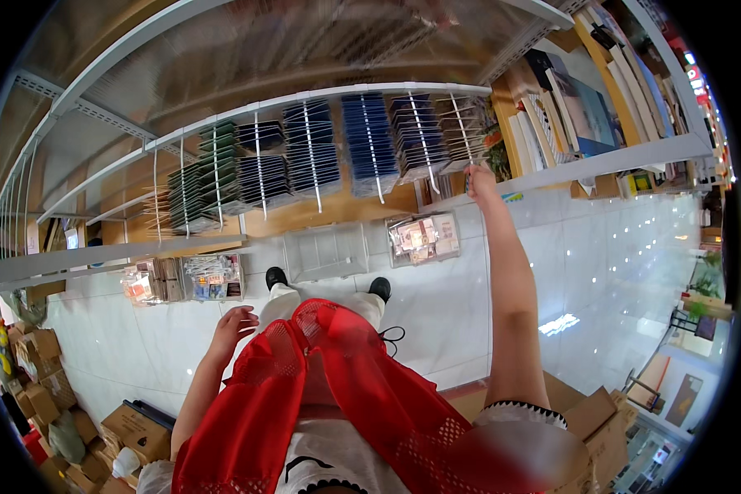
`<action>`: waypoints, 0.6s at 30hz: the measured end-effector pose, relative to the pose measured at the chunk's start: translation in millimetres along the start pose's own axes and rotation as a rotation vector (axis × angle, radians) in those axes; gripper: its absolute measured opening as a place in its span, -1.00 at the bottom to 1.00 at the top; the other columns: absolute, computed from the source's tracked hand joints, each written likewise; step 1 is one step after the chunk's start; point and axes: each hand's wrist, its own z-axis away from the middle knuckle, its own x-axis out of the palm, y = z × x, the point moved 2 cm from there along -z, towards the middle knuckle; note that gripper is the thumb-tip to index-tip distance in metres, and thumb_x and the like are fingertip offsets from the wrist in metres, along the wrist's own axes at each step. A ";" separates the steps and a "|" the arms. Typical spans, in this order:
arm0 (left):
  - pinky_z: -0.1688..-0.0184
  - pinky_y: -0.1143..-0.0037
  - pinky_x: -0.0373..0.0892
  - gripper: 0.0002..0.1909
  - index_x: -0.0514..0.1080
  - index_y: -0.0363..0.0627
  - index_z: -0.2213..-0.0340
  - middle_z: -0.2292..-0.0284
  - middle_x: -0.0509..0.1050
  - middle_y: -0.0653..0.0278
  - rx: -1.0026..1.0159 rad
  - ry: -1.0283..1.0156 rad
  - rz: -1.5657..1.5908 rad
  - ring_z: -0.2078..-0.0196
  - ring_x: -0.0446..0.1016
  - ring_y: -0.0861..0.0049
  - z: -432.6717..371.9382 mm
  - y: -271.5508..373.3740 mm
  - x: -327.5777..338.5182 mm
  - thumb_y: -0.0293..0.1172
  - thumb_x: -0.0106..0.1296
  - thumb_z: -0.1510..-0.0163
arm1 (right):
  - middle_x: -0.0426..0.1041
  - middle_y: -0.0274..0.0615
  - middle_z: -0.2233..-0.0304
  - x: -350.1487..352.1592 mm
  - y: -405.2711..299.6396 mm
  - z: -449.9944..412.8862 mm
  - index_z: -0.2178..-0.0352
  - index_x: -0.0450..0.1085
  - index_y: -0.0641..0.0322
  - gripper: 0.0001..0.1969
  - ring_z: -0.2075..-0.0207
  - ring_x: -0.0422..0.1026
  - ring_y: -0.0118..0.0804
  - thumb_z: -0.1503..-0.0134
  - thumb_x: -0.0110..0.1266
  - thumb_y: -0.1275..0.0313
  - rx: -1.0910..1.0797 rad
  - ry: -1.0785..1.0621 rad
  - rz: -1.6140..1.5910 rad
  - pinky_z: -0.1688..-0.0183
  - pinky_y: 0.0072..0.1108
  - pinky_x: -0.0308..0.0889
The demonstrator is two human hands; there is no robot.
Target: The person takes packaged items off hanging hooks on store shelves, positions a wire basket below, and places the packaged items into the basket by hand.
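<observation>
My right arm reaches out to a display rack, and my right hand (481, 181) is curled at the front end of the rightmost white hook (460, 120). Flat packets (463, 142) hang on that hook, just beyond my fingers. A small bluish bit shows at the fingers, too little to tell what it is or whether I grip it. My left hand (233, 327) hangs low beside my red vest (358, 364), fingers loosely apart and holding nothing. More hooks carry dark blue packets (370, 142) and green packets (222, 160) in thick rows.
On the tiled floor stand a clear plastic bin (326, 250), a bin of packaged goods (424, 238) and a bin of mixed small items (213, 276). Books (556, 117) fill the shelf at right. Cardboard boxes (137, 432) are piled behind at left, with an open carton (599, 426) at right.
</observation>
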 end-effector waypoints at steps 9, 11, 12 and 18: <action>-0.07 0.50 0.12 -0.55 0.26 -0.17 0.07 0.08 0.33 0.12 -0.149 -0.598 -0.887 0.01 0.26 0.33 29.2 -71.3 3.9 -0.14 -0.30 -0.11 | 0.33 -0.23 0.52 -26.6 57.3 -8.3 0.26 0.28 0.31 -0.71 0.54 0.30 -0.42 -0.15 -0.22 0.28 -0.236 0.405 0.288 0.56 -0.60 0.18; -0.06 0.49 0.13 -0.54 0.27 -0.10 0.06 0.07 0.32 0.12 -0.291 -0.614 -0.926 0.02 0.27 0.33 37.5 -76.7 -7.2 -0.12 -0.25 -0.07 | 0.35 0.01 0.51 -26.2 91.8 23.3 0.37 0.29 0.52 -0.63 0.43 0.32 -0.09 -0.13 -0.22 0.28 -0.632 0.612 0.119 0.31 -0.39 0.23; -0.03 0.47 0.15 -0.49 0.27 -0.12 0.06 0.08 0.33 0.09 -0.342 -0.685 -0.916 0.03 0.29 0.35 37.1 -78.2 -13.8 -0.07 -0.21 -0.03 | 0.34 0.07 0.47 -30.4 113.3 45.1 0.37 0.28 0.53 -0.67 0.43 0.31 -0.09 -0.12 -0.21 0.34 -0.547 0.555 0.241 0.32 -0.40 0.23; 0.17 0.44 0.27 -0.56 0.37 -0.12 0.20 0.28 0.45 0.08 -0.212 -1.163 -1.238 0.24 0.39 0.24 -26.4 -112.7 -59.7 -0.13 -0.12 0.08 | 0.32 -0.08 0.44 53.6 261.7 125.6 0.36 0.30 0.46 -0.73 0.44 0.31 -0.35 -0.13 -0.22 0.39 -0.309 0.298 0.517 0.36 -0.53 0.23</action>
